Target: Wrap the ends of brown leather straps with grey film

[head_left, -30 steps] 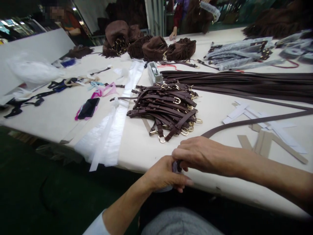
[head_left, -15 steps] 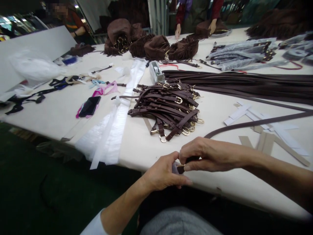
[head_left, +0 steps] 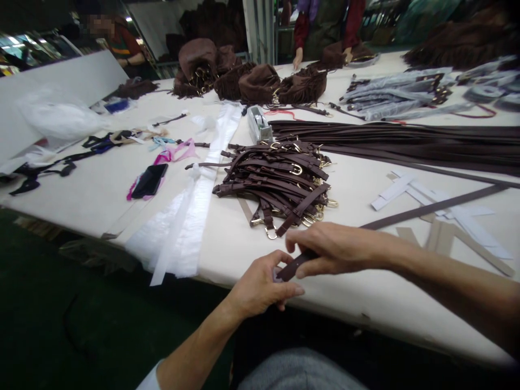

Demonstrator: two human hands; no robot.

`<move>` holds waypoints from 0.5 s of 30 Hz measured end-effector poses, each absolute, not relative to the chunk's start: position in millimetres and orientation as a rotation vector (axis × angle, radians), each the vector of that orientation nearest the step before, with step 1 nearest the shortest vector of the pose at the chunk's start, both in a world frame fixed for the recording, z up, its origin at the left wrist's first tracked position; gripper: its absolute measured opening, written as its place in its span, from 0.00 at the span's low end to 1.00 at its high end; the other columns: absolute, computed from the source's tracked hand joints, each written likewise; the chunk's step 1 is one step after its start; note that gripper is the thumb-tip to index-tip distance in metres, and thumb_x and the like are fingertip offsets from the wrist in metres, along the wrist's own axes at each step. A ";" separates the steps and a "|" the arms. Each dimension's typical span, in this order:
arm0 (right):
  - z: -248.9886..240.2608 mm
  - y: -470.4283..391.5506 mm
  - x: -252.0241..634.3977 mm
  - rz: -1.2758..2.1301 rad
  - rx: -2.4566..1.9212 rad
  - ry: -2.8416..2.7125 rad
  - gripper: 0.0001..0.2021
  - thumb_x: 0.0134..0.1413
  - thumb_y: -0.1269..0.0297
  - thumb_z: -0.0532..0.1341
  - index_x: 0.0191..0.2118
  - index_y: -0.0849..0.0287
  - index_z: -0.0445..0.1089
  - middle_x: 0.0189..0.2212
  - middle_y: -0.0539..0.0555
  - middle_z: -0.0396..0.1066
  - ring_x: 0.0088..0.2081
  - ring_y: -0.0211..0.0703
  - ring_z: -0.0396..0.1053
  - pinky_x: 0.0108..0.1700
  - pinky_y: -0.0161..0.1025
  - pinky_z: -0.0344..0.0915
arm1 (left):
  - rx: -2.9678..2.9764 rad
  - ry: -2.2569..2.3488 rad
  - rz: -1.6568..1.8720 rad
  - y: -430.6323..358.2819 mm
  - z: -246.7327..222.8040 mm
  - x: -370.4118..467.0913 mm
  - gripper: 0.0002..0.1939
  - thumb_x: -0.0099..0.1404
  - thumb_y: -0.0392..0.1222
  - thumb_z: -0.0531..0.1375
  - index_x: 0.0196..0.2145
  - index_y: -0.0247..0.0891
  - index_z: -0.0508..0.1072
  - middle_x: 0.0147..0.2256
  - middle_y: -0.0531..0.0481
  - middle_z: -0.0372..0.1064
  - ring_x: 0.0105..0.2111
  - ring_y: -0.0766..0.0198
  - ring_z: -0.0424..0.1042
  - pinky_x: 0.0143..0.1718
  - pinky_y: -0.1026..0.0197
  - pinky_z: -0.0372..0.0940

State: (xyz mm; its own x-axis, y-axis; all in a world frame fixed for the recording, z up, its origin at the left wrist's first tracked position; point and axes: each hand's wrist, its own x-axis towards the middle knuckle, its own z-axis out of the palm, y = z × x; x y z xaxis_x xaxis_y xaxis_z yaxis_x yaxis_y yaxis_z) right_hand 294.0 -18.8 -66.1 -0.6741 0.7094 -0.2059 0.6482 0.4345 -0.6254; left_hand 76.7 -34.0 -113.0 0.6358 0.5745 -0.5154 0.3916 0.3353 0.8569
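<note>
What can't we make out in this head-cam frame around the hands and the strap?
- Strap end, head view: tip hidden inside the left hand; what the fingers pinch there is unreadable.
- Small pale piece at the left hand's fingertips: too small to identify.
- Right hand covers the strap's middle stretch.
- Strap's far end: blends into the long straps by the right edge.
- Pile of buckled straps: count unreadable, overlapping.

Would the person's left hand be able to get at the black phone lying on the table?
Probably yes. The left hand pinches the brown strap end, so it must let go first; between it and the phone lies only flat white plastic.
</note>
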 end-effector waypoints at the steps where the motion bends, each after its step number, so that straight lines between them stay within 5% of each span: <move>1: -63.2 -14.4 301.7 1.070 -1.249 -2.579 0.12 0.52 0.57 0.61 0.36 0.61 0.67 0.22 0.48 0.65 0.22 0.33 0.59 0.23 0.30 0.51 | 1.296 0.980 0.140 -32.5 -113.0 73.0 0.20 0.52 0.43 0.65 0.41 0.36 0.65 0.20 0.58 0.62 0.16 0.71 0.63 0.18 0.69 0.60; 5: -47.5 -5.0 308.9 1.039 -1.205 -2.602 0.09 0.54 0.60 0.60 0.30 0.62 0.69 0.22 0.48 0.65 0.23 0.32 0.59 0.25 0.29 0.52 | 1.382 0.996 0.137 -27.6 -106.6 73.7 0.16 0.52 0.44 0.65 0.37 0.36 0.66 0.21 0.58 0.61 0.18 0.71 0.63 0.20 0.69 0.59; 9: -37.4 0.5 306.4 1.130 -0.953 -2.710 0.10 0.54 0.61 0.60 0.38 0.61 0.71 0.25 0.48 0.67 0.25 0.32 0.60 0.26 0.29 0.53 | 1.404 0.938 0.117 -27.2 -94.1 73.8 0.16 0.54 0.46 0.63 0.37 0.37 0.67 0.22 0.59 0.59 0.17 0.72 0.60 0.18 0.70 0.57; 15: -21.3 14.9 342.6 1.055 -1.253 -2.573 0.11 0.55 0.61 0.60 0.31 0.66 0.71 0.21 0.47 0.63 0.23 0.30 0.58 0.24 0.27 0.53 | 1.422 1.132 0.155 -22.1 -96.3 52.9 0.18 0.53 0.52 0.61 0.36 0.37 0.67 0.20 0.60 0.56 0.16 0.74 0.55 0.18 0.71 0.53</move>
State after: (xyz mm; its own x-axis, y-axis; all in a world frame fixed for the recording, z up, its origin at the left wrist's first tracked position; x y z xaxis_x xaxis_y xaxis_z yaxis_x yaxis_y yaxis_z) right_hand 342.6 14.9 -21.3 -0.6589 0.7233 -0.2066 0.6602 0.4244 -0.6197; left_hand 52.9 -22.1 -96.3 0.5089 0.6876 -0.5179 0.5226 0.2314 0.8206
